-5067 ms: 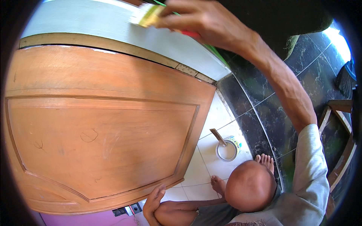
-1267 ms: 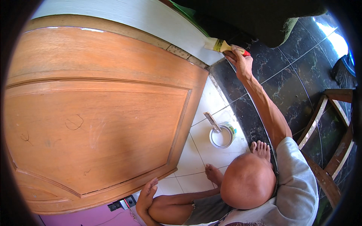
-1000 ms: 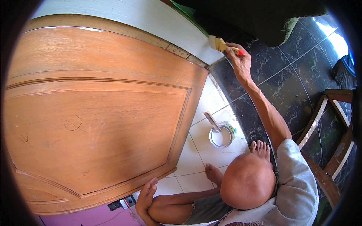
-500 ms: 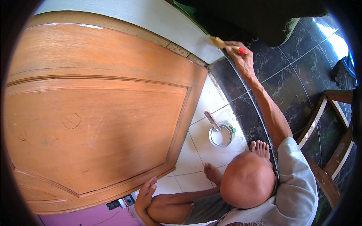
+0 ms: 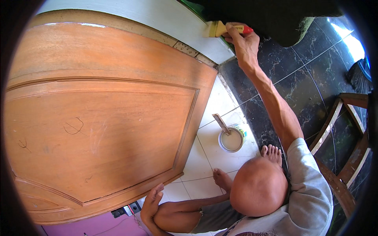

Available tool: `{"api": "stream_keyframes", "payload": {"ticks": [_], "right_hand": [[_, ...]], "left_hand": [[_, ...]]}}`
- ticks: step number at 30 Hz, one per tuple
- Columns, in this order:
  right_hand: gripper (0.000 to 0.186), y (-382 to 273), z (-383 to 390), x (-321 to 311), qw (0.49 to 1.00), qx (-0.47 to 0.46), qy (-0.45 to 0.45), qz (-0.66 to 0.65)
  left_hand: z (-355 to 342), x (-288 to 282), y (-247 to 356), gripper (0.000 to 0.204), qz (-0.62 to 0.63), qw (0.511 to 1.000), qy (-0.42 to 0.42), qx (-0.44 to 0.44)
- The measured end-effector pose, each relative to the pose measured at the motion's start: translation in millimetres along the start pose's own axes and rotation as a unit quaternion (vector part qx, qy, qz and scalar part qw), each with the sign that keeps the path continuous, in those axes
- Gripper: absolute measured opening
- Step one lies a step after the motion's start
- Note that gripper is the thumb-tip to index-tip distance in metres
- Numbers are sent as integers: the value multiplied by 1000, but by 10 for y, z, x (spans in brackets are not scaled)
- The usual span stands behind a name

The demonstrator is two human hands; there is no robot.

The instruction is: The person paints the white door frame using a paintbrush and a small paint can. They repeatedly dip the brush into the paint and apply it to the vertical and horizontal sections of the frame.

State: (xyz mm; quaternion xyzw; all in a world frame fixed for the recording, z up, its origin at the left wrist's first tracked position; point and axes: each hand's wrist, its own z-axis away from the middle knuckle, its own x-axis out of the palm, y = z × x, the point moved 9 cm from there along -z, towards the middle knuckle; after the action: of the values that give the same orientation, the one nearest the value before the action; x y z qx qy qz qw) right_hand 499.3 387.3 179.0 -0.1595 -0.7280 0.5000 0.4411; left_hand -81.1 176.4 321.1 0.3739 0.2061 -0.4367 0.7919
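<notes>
My right hand grips a yellow-and-red-handled paintbrush, whose bristles are against the white painted board beside its green edge. Down at the orange-brown panelled wooden door, my left hand holds the near edge, next to my bent left leg, its fingers partly hidden. An open can of pale paint stands on the white tiles between the door and my right foot, with a flat wooden stick leaning in it.
Black marbled tiles lie to the right, with a wooden frame and a dark broom on them. A dark green draped thing is at the top. A black socket strip sits near the pink surface at lower left.
My right hand and the brush have moved up and leftward along the white board over the last second. My left hand has hardly moved.
</notes>
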Motion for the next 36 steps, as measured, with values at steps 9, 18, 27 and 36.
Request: {"api": "stream_keyframes", "payload": {"ticks": [9,18,27,36], "right_hand": [[41,695,92,-283,970,117,21,-210],[35,1446,425,-908,972,189,107,-89],[34,1454,373,-1078,982,122,135,-52],[29,1363,381,-947,981,106,144,-73]], "left_hand": [[-40,-7,-20,48,-1,1000,-7,4],[-18,-14,-23,49,-11,1000,-2,0],[-33,-4,-17,46,-14,1000,5,-8],[-22,-9,-60,48,-10,1000,-11,-11]]}}
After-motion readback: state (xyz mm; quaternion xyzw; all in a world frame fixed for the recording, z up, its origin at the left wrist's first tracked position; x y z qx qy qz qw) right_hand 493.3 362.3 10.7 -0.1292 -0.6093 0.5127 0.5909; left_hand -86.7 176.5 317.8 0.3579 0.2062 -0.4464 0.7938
